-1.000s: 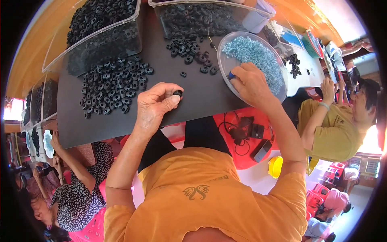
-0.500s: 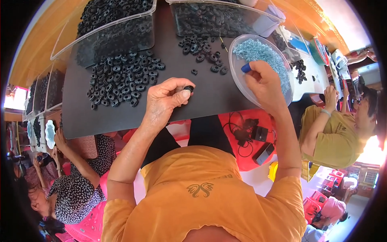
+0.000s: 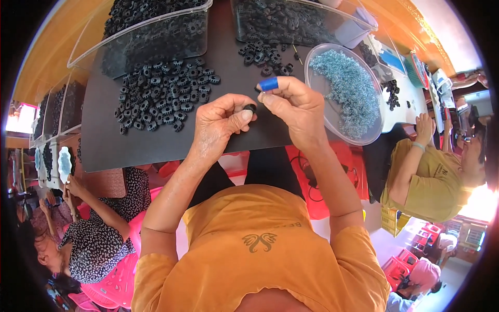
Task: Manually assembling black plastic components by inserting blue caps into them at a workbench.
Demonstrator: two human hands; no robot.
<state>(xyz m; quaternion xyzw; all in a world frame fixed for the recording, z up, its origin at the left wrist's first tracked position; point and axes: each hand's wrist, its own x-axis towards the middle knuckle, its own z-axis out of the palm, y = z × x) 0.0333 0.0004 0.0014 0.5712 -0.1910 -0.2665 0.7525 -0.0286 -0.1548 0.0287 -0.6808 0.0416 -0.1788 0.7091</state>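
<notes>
My left hand point(image 3: 221, 120) is closed around a small black plastic part point(image 3: 250, 108), pinched between thumb and fingers over the table's near edge. Just right of it, my right hand point(image 3: 299, 112) has its thumb and index finger pressed together. Blue tape point(image 3: 268, 84) wraps that index finger. Whatever lies in this pinch is too small to name. A round clear plastic bowl point(image 3: 331, 118) stands to the right, holding many tiny pale-blue pieces point(image 3: 351, 91). Left of my hands spreads a loose pile of black plastic parts point(image 3: 161, 96).
Two clear bins point(image 3: 156, 49) point(image 3: 306, 31) full of black parts stand at the far side of the dark table point(image 3: 125, 151). A smaller group of black parts point(image 3: 260, 54) lies before the right bin, near a thin stick point(image 3: 297, 52). Co-workers sit at both sides.
My right hand has moved left from over the bowl to beside my left hand. My left hand still grips the black part. The view has shifted slightly.
</notes>
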